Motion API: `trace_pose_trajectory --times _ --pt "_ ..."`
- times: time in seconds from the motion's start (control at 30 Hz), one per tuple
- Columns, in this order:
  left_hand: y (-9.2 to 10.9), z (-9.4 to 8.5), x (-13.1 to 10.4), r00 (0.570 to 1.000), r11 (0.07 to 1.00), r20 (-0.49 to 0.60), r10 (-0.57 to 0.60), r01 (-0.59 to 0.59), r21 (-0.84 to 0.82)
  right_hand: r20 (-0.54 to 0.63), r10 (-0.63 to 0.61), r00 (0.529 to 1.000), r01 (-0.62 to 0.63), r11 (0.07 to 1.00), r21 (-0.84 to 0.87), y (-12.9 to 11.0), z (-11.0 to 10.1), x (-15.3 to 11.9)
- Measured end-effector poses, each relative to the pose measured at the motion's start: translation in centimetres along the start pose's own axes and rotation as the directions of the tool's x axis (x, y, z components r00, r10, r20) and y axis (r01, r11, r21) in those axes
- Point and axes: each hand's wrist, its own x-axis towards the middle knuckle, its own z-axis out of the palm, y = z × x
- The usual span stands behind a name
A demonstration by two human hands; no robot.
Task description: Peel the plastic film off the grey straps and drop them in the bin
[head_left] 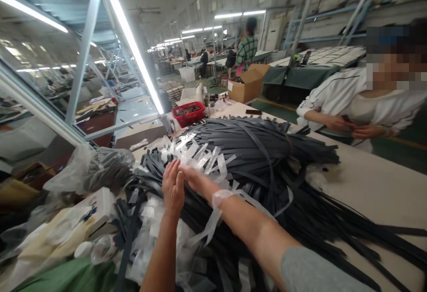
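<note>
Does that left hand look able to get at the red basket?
Probably, with a stretch: clear strips lie between the left hand and the red basket, but they look low enough to reach over.

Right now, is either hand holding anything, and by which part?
It cannot be told: the left hand and blurred right hand are close together over the dark strips, with no clear grip visible.

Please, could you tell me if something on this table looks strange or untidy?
A translucent strip is draped across the right forearm, which looks odd beside the other pale strips, lying on the dark strips. Some dark ones fan out loosely over the table, perhaps ordinary working mess. I see no clear spill or damage.
</note>
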Motion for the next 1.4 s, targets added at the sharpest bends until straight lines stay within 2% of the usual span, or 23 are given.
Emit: trace_pose_trajectory --times 0.13,0.2,0.27,0.3,0.37,0.43,0.47,0.5,0.53,0.6,0.67,0.73,0.83,0.93,1.03,1.13,1.23,1.4 --pt "2.2 5.2 4.4 0.985 0.994 0.144 0.098 -0.104 0.033 -0.109 0.071 0.991 -0.050 0.981 0.186 0.9 -1.8 -3.4" --pt "3.0 8.0 5.1 0.954 0.986 0.287 0.082 -0.121 0.118 -0.127 0.108 0.986 -0.073 0.964 0.254 2.0 -2.3 -6.4" --pt "3.1 10.0 4.7 0.899 0.963 0.436 0.037 -0.149 0.224 -0.109 0.139 0.984 -0.100 0.948 0.302 2.9 -3.1 -9.8" --pt "2.9 10.5 4.2 0.872 0.947 0.489 0.013 -0.167 0.273 -0.084 0.151 0.985 -0.117 0.941 0.318 3.2 -3.8 -11.6" --pt "1.9 10.5 2.6 0.842 0.913 0.539 -0.028 -0.198 0.356 -0.010 0.172 0.985 -0.159 0.929 0.335 3.3 -5.9 -14.5" --pt "0.4 9.3 0.7 0.837 0.880 0.541 -0.080 -0.196 0.432 0.028 0.160 0.987 -0.161 0.941 0.298 2.5 -9.0 -15.9" --pt "-0.4 8.5 -0.3 0.836 0.865 0.539 -0.102 -0.193 0.463 0.003 0.110 0.994 -0.108 0.973 0.206 1.8 -10.8 -16.0" --pt "-1.2 7.7 -1.2 0.833 0.852 0.541 -0.114 -0.197 0.484 -0.053 0.036 0.998 -0.034 0.999 0.040 1.0 -12.4 -15.5" --pt "-1.8 7.0 -2.0 0.832 0.843 0.542 -0.121 -0.202 0.498 -0.099 -0.054 0.994 0.034 0.980 -0.194 0.1 -13.9 -14.6" --pt "-2.7 5.9 -3.4 0.842 0.836 0.526 -0.121 -0.199 0.511 -0.099 -0.177 0.979 0.075 0.768 -0.636 -1.6 -16.1 -11.8" --pt "-3.2 5.6 -4.3 0.863 0.845 0.491 -0.120 -0.171 0.507 -0.043 -0.187 0.981 0.071 0.560 -0.826 -2.7 -16.7 -8.5" --pt "-3.4 5.8 -4.7 0.883 0.861 0.451 -0.125 -0.129 0.491 0.010 -0.144 0.990 0.078 0.475 -0.877 -2.9 -16.0 -5.5" --pt "-4.0 6.2 -4.9 0.909 0.884 0.398 -0.128 -0.078 0.462 0.054 -0.076 0.996 0.077 0.337 -0.938 -2.3 -14.0 -2.1" --pt "-4.6 6.2 -5.1 0.928 0.898 0.350 -0.130 -0.039 0.438 0.019 -0.027 0.999 0.025 0.226 -0.974 -1.8 -12.2 0.3" --pt "-4.8 6.1 -5.4 0.942 0.909 0.314 -0.118 -0.024 0.415 -0.071 -0.017 0.997 -0.068 0.147 -0.987 -1.7 -10.9 2.2" --pt "-4.8 5.9 -5.8 0.949 0.918 0.300 -0.098 -0.030 0.395 -0.128 -0.065 0.990 -0.121 0.107 -0.987 -1.7 -9.7 3.1" --pt "-5.0 5.8 -6.0 0.952 0.921 0.292 -0.093 -0.029 0.389 -0.110 -0.111 0.988 -0.098 0.111 -0.989 -1.8 -9.4 3.4" --pt "-5.5 6.4 -5.9 0.954 0.918 0.280 -0.106 -0.014 0.395 -0.123 -0.142 0.982 -0.104 0.134 -0.985 -4.6 -12.1 3.2"
